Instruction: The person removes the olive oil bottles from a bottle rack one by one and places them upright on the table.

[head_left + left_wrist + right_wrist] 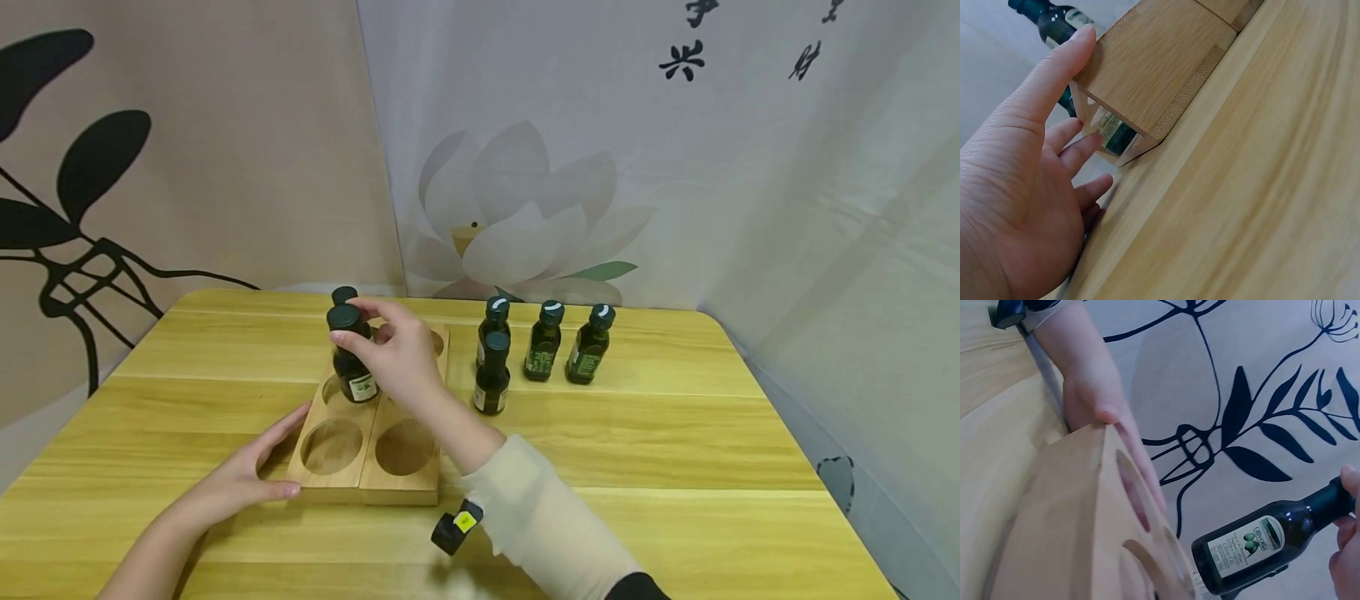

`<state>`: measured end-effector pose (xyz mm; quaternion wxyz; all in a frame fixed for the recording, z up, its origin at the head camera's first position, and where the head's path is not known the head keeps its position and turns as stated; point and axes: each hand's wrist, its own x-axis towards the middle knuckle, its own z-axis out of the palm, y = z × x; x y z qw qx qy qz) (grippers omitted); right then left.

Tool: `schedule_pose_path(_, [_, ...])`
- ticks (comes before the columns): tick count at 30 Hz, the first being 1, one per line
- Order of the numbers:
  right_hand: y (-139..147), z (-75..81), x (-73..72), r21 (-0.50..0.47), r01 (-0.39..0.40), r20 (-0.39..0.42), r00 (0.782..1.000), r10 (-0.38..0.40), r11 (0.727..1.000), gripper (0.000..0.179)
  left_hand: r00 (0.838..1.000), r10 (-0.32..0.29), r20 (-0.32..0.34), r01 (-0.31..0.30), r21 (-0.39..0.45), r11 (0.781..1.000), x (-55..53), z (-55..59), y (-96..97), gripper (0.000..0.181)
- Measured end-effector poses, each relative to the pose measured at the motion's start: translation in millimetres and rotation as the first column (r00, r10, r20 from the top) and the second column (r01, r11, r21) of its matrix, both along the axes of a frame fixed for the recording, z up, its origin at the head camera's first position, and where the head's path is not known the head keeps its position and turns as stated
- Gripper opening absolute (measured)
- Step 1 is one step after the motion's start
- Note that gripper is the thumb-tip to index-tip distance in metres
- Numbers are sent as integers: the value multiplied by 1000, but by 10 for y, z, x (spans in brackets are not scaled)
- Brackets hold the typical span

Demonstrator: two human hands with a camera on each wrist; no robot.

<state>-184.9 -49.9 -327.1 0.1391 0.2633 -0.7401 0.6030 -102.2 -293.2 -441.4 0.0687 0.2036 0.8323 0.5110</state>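
Note:
My right hand (pixel 401 358) pinches a dark olive oil bottle (pixel 352 367) by its black cap, thumb on one side and fingers on the other. The bottle is over the left column of a wooden rack (pixel 397 497) with round holes, tilted slightly in the head view. In the right wrist view the bottle (pixel 1244 547) shows a pale label with green olives. My left hand (pixel 228 483) rests against the rack's near left corner, thumb at the front and extended fingers along the left side. Behind the held bottle, another black cap (pixel 344 295) shows, its body mostly hidden.
Several dark bottles stand right of the rack: one in front (pixel 491 383), one behind it (pixel 497 317), and two further right, a bottle (pixel 543 346) and another bottle (pixel 590 350). Two near round holes (pixel 332 447) show in the rack. A printed cloth (pixel 525 208) hangs behind the table.

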Motion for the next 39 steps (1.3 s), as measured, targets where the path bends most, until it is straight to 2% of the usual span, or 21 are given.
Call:
schedule_pose_path(8, [198,107,61,-70,-13,-45,999,10,997,34,1000,-2,10,2,18,1000,0,-5,3,94])
schedule_pose_path(20, [551,159,187,-119,1,-27,1000,-4,993,33,1000,8,11,-8,-4,1000,0,13,23,94])
schedule_pose_path(26, [730,148,230,-148,29,-37,999,-35,989,32,1000,5,7,-5,0,1000,-5,31,35,95])
schedule_pose_path(33, [936,98,250,-165,43,-89,994,-58,985,31,1000,3,10,-3,1,1000,-11,9,3,94])
schedule_pose_path(39, [1124,49,271,-158,91,-63,993,-102,983,31,1000,6,8,-6,-4,1000,-9,2,-6,95])
